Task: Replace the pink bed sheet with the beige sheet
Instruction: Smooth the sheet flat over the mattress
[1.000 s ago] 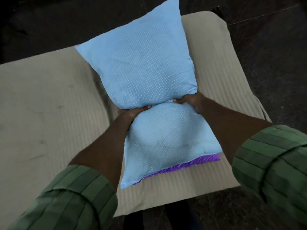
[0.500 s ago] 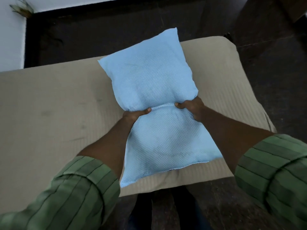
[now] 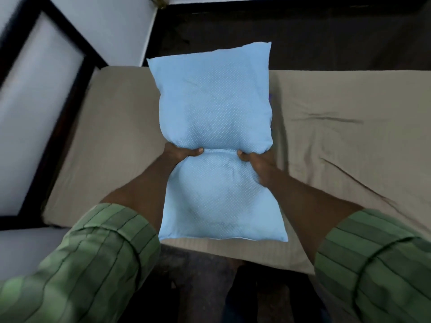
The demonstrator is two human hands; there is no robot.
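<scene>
While both hands' grip pinches blue pillow [image 3: 214, 127] mid-seam, beige sheet [image 3: 338, 141] lies beneath, dark floor [image 3: 326, 38] beyond, possibly tiled.

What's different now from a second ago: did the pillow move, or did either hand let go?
The blue pillow has been carried along the bed toward the end by the wall; the purple edge that showed beneath it is hidden apart from a sliver. The grip is unchanged: left hand and right hand still pinch its middle from either side. The beige sheet still covers the bed.
</scene>
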